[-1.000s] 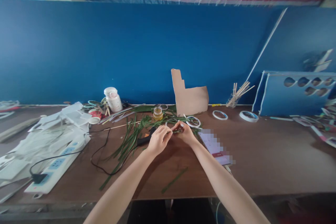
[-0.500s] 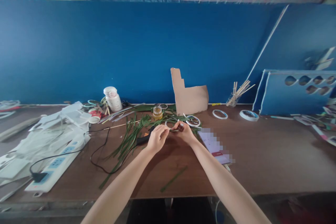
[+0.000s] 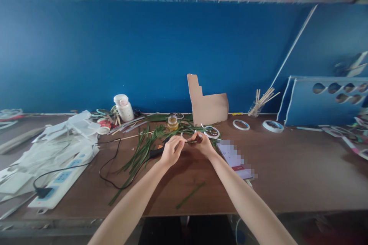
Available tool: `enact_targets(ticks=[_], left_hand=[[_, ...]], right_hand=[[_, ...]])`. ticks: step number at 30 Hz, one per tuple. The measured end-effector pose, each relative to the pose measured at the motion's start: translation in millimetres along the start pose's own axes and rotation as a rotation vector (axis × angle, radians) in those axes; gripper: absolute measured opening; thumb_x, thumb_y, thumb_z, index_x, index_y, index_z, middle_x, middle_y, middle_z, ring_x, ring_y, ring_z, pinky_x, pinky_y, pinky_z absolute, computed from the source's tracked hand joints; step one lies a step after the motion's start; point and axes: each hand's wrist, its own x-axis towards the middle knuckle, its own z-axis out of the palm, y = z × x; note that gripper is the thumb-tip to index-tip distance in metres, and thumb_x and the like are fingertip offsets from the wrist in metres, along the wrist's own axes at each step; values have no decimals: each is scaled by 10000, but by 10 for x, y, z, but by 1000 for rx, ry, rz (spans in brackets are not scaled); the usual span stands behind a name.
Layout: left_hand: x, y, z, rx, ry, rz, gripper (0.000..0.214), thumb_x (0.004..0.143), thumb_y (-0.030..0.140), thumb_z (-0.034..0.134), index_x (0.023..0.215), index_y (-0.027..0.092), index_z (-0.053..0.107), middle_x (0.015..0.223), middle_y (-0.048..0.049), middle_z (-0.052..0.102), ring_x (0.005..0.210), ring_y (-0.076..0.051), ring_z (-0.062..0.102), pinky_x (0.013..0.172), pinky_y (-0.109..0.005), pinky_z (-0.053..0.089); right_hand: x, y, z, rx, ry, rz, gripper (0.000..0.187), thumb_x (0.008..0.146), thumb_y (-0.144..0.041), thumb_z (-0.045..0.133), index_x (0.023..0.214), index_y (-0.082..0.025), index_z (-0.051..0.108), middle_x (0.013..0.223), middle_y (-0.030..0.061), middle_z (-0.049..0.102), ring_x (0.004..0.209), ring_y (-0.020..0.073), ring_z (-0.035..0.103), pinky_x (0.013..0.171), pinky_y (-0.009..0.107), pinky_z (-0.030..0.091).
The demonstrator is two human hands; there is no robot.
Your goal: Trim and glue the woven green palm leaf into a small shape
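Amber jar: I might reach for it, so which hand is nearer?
Left. The left hand lies just in front of the amber jar; the right hand is farther, in front and to its right. Both pinch a thin strip.

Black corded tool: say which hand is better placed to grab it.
Left, probably: the black corded tool lies right beside the left hand; the right hand is farther off. Both pinch a small strip.

The narrow green leaf strip (image 3: 190, 141) is held level, pinched at both ends.

A brown table (image 3: 301, 176) carries green leaf strips (image 3: 140, 151), a power strip (image 3: 59, 185) and tape rolls (image 3: 240, 124).
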Motion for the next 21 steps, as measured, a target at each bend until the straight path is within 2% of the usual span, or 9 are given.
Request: enact_targets(ticks=[7, 21], left_hand=[[2, -12, -2, 4, 8, 18, 158, 873, 248, 490, 847, 184, 632, 860, -69, 644, 859, -179, 581, 788, -314, 460], [11, 6, -10, 21, 15, 16, 204, 890, 275, 459, 795, 186, 617, 804, -64, 636, 813, -177, 573, 756, -315, 462]], right_hand=[[3, -14, -19, 41, -19, -11, 271, 567, -219, 740, 710, -199, 511, 766, 24, 681, 736, 187, 644, 692, 321, 515], [0, -26, 34, -55, -16, -43, 271, 532, -161, 743, 665, -205, 511, 741, 17, 684, 742, 200, 644, 702, 317, 507]])
